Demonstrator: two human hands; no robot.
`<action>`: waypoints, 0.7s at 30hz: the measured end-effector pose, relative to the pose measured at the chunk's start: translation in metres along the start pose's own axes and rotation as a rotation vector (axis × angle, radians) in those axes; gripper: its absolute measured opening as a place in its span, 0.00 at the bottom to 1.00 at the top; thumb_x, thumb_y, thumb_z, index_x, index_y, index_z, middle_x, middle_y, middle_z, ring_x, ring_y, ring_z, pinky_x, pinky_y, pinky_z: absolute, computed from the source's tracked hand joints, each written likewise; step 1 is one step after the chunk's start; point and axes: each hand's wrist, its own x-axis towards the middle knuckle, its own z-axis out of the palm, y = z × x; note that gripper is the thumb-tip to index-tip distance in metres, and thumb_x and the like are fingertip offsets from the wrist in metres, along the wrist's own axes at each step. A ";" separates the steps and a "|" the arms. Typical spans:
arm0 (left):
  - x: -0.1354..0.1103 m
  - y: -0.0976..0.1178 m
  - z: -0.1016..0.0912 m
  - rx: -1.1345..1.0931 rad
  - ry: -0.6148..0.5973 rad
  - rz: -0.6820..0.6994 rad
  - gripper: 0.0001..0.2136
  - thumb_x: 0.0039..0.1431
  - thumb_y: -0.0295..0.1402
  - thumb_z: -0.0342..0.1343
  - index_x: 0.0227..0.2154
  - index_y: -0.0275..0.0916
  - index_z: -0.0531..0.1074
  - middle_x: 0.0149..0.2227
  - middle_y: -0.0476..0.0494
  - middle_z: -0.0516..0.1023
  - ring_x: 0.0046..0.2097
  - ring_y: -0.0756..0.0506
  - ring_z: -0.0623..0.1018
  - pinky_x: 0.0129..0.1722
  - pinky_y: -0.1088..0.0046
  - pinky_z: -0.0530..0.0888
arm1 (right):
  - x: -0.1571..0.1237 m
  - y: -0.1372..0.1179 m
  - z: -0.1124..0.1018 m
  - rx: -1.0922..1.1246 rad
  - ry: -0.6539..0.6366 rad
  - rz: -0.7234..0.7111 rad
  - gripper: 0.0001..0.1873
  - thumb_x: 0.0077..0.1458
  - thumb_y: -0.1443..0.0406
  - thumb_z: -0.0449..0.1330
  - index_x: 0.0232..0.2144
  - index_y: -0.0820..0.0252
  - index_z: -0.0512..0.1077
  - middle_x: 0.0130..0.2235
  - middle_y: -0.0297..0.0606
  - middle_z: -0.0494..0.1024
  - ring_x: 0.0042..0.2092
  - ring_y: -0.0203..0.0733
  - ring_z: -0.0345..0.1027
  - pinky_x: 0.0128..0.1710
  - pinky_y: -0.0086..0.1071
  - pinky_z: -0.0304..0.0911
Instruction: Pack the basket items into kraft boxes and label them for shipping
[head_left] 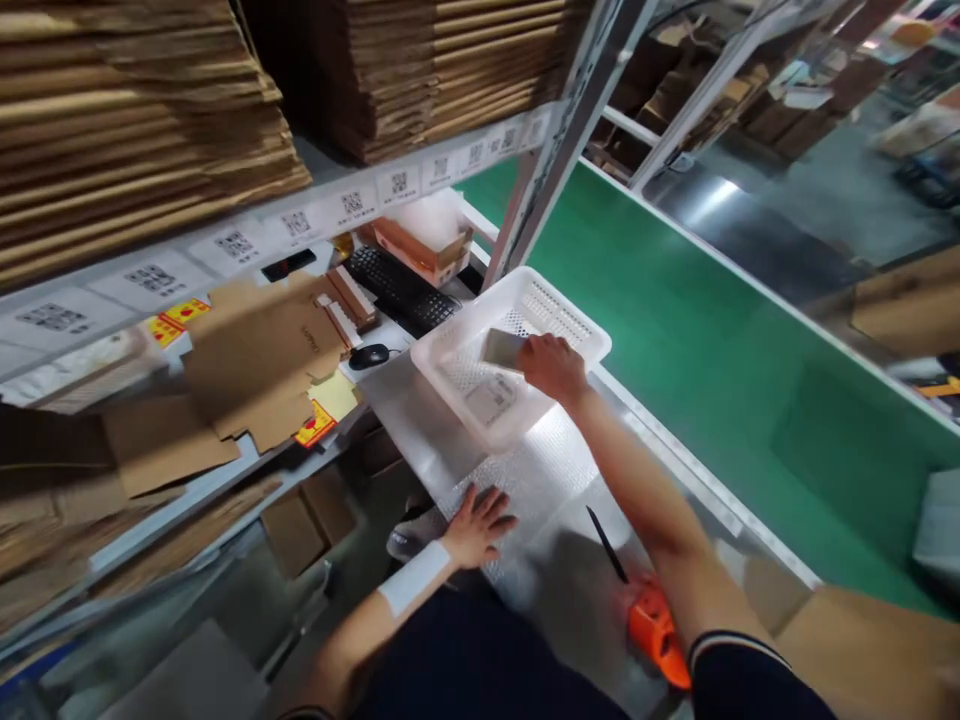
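Gripping a small pale box (499, 349) with the right hand (553, 365), closed around its right end, within the rim of the white basket (598, 340); cannot tell resting from hovering there. Held by that end probably to keep the fingers off the left part. Nothing in the grip of the left hand (478, 528): fingers spread, palm down by the near left part of the bubble wrap (559, 460), perhaps for steadying.

Set toward the far end of the metal surface (405, 405), in the basket's case, likely for easy reach. Lying at near right, an orange tool (656, 630) with a dark blade-like strip, exact kind unclear. Grouped at left, a black keyboard (401, 290), a mouse (369, 356) and flattened cardboard (259, 350), probably to save the middle for handling.

Along the shelf (319, 158) front, a row of QR labels (352, 203), likely for sorting the cardboard stacks (127, 130) above; small print unreadable. On the flattened cardboard, dark lettering, illegible; beside it, a red-and-yellow sticker (315, 424). Inside the basket, a printed label (493, 398), equally unreadable. No legible brand.
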 end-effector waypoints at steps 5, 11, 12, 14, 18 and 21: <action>-0.002 0.004 -0.015 -0.007 -0.056 -0.009 0.35 0.69 0.50 0.57 0.74 0.49 0.58 0.78 0.35 0.49 0.78 0.26 0.50 0.72 0.29 0.51 | -0.119 0.059 -0.039 0.063 0.221 0.209 0.29 0.59 0.51 0.64 0.59 0.55 0.69 0.55 0.48 0.77 0.54 0.56 0.71 0.43 0.38 0.68; -0.017 0.012 -0.008 -0.001 -0.069 0.012 0.36 0.66 0.48 0.61 0.74 0.51 0.58 0.78 0.35 0.52 0.77 0.27 0.52 0.72 0.30 0.51 | -0.185 0.104 0.028 0.095 -0.079 0.426 0.25 0.55 0.53 0.67 0.52 0.57 0.75 0.51 0.45 0.81 0.52 0.54 0.76 0.45 0.39 0.68; -0.020 0.013 -0.005 0.006 -0.066 0.006 0.37 0.66 0.49 0.62 0.74 0.52 0.58 0.78 0.35 0.52 0.77 0.27 0.53 0.72 0.30 0.50 | -0.184 0.104 0.042 0.116 -0.144 0.446 0.22 0.55 0.54 0.67 0.50 0.57 0.76 0.50 0.45 0.81 0.51 0.54 0.77 0.45 0.38 0.68; -0.023 0.013 0.001 0.011 -0.072 0.001 0.37 0.66 0.51 0.61 0.74 0.54 0.57 0.78 0.36 0.53 0.77 0.27 0.54 0.72 0.30 0.50 | -0.180 0.098 0.068 0.153 -0.228 0.465 0.19 0.57 0.56 0.66 0.48 0.58 0.78 0.51 0.46 0.82 0.51 0.53 0.78 0.45 0.37 0.67; -0.024 0.012 0.004 0.016 -0.074 -0.006 0.38 0.65 0.51 0.62 0.74 0.55 0.56 0.77 0.37 0.56 0.77 0.27 0.53 0.72 0.29 0.48 | -0.167 0.082 0.098 0.182 -0.276 0.439 0.17 0.62 0.56 0.62 0.48 0.60 0.79 0.52 0.50 0.82 0.52 0.53 0.78 0.45 0.36 0.67; -0.025 0.012 0.000 -0.004 -0.067 -0.010 0.37 0.65 0.50 0.63 0.74 0.55 0.58 0.77 0.37 0.57 0.77 0.26 0.54 0.72 0.29 0.47 | -0.160 0.072 0.111 0.171 -0.277 0.439 0.17 0.65 0.58 0.59 0.49 0.62 0.78 0.52 0.53 0.81 0.53 0.53 0.78 0.46 0.36 0.68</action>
